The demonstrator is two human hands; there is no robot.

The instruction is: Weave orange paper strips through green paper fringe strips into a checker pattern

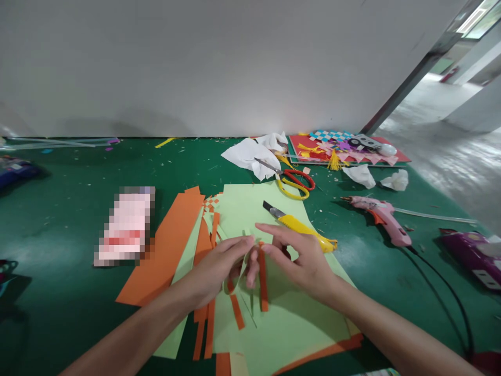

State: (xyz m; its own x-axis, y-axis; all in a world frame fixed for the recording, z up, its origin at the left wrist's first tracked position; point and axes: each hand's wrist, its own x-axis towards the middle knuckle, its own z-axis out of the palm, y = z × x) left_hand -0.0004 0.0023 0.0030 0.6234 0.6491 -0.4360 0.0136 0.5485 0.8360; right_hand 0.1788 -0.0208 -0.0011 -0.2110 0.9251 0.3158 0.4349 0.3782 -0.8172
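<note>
Pinching grn paper strip w/ L hand, grip closed; R hand grip slightly parted, hold unclear

The bare left forearm enters from eight o'clock, its hand angled toward two, thumb pressed inward above curled fingers. From four o'clock comes the bare right forearm; the right hand faces ten, index finger extended, thumb apart beneath. The two hands' fingertips are close; contact is unclear.
</note>
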